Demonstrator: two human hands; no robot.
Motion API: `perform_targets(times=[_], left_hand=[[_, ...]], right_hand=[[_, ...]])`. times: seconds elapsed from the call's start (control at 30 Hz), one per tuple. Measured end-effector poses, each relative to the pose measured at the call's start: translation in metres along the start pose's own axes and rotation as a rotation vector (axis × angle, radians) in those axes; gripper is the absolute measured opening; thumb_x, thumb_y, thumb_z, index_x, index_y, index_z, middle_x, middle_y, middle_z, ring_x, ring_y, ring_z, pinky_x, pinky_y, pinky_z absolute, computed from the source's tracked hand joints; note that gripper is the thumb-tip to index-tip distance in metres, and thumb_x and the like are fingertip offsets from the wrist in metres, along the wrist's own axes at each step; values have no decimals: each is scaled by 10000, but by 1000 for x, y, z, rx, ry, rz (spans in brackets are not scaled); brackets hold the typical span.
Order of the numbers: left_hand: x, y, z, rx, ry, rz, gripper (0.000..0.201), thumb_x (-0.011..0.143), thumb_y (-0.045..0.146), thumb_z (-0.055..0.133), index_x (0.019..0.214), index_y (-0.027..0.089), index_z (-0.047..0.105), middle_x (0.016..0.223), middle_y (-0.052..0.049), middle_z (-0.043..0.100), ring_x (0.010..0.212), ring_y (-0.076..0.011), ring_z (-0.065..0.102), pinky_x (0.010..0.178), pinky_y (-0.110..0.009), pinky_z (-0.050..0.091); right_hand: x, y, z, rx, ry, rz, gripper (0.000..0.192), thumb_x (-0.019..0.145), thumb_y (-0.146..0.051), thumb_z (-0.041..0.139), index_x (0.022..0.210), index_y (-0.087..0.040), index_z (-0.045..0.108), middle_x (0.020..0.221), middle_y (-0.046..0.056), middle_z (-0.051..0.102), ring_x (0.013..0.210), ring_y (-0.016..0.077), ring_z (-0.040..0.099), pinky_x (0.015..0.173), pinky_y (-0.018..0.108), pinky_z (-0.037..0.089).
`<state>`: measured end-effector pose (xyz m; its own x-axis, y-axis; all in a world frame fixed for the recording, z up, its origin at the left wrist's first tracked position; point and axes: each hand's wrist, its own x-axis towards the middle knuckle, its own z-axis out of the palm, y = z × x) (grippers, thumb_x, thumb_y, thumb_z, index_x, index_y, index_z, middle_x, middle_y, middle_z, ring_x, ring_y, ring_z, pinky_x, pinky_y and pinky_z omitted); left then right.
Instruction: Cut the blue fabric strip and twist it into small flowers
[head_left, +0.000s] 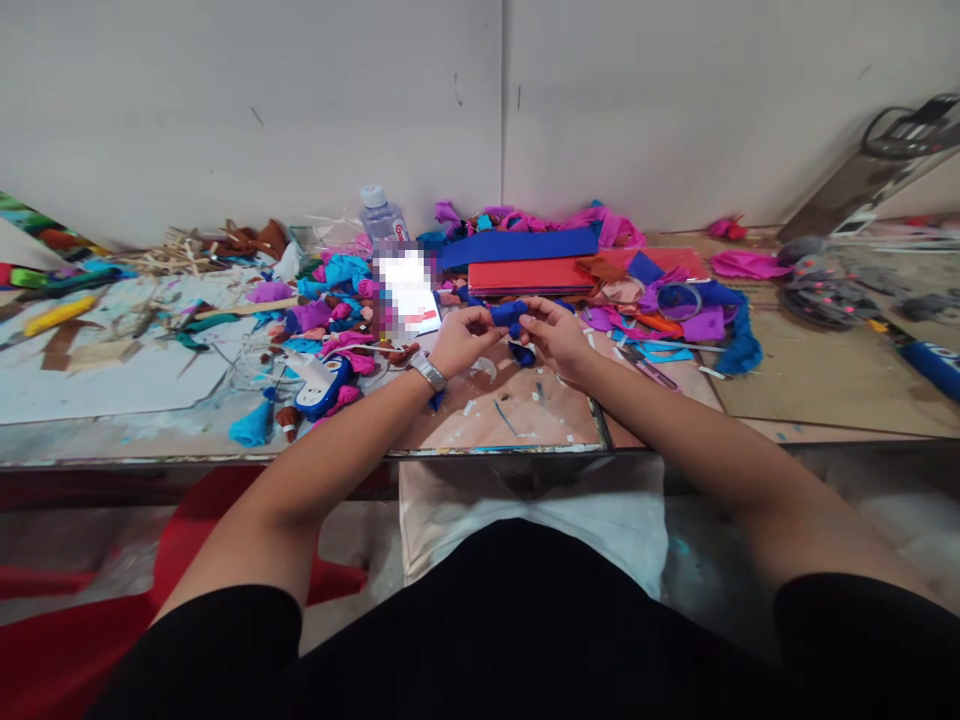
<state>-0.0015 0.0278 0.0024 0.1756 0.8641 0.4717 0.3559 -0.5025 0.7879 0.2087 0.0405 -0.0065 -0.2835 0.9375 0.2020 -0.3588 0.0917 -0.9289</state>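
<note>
Between my two hands, above the front middle of the table, is a small crumpled piece of dark blue crepe paper (508, 316). My left hand (463, 340) pinches its left end, and a metal-banded watch (428, 372) sits on that wrist. The fingers of my right hand (556, 338) are closed on the right side of the same piece. Just below the fingers, another dark blue scrap (522, 354) rests on the tabletop. Small pale bits of paper lie scattered there too.
Behind my hands lie stacked red sheets (529, 276) and a blue strip (517, 246). A lit phone (411, 290) leans before a plastic bottle (384, 216). Coloured scraps, a blue-and-white power strip (324, 388) and a pen-like tool (651, 370) surround the work spot. Cardboard (810, 370) lies right.
</note>
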Motion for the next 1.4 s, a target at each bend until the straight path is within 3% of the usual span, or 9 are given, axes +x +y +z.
perform_targets(times=[0.27, 0.37, 0.47, 0.73, 0.97, 1.27, 1.4], left_hand=[[1, -6, -2, 16, 46, 4, 119, 861, 299, 703, 895, 188, 730, 775, -23, 688, 683, -164, 580, 639, -302, 456], [2, -8, -4, -7, 105, 43, 223, 859, 257, 699, 1073, 200, 725, 947, -45, 731, 754, -169, 624, 686, -307, 509], [1, -7, -5, -31, 73, 104, 292, 895, 294, 696, 1175, 210, 704, 1094, -74, 750, 845, -177, 662, 755, -315, 553], [0, -4, -4, -59, 4, 94, 262, 924, 450, 732, 983, 209, 651, 965, -52, 719, 809, -176, 655, 765, -325, 550], [1, 0, -5, -62, 32, 71, 307, 875, 486, 776, 929, 215, 641, 905, -44, 690, 779, -179, 613, 743, -325, 520], [0, 5, -7, -57, 88, 104, 372, 908, 563, 779, 937, 217, 643, 877, -40, 673, 770, -173, 591, 730, -321, 517], [0, 1, -6, -59, 74, 122, 389, 893, 554, 803, 1033, 213, 679, 930, -50, 698, 798, -175, 613, 738, -315, 526]], right_hand=[[3, -2, -2, 16, 50, 13, 647, 590, -548, 1051, 1039, -218, 723, 766, -48, 656, 613, 100, 556, 560, 235, 440], [4, -1, -4, -40, 59, 15, 655, 606, -586, 1034, 1052, -213, 733, 773, -40, 666, 605, 96, 542, 550, 231, 433], [2, -3, -5, -100, 51, 24, 686, 631, -653, 1010, 1075, -200, 748, 801, -28, 689, 597, 90, 540, 541, 227, 426], [-2, -3, -3, -163, 27, 55, 742, 619, -716, 996, 1078, -183, 761, 721, -34, 673, 585, 98, 550, 539, 223, 415], [-2, -4, -4, -151, 40, 76, 733, 616, -711, 1000, 1066, -188, 753, 700, -41, 646, 585, 101, 547, 512, 215, 395], [-2, -4, -4, -99, 60, 83, 730, 584, -727, 1009, 995, -191, 732, 731, -45, 659, 564, 85, 544, 476, 203, 358], [-2, -4, -3, -106, 49, 82, 721, 592, -734, 1002, 981, -194, 723, 725, -49, 652, 575, 84, 550, 498, 199, 384]])
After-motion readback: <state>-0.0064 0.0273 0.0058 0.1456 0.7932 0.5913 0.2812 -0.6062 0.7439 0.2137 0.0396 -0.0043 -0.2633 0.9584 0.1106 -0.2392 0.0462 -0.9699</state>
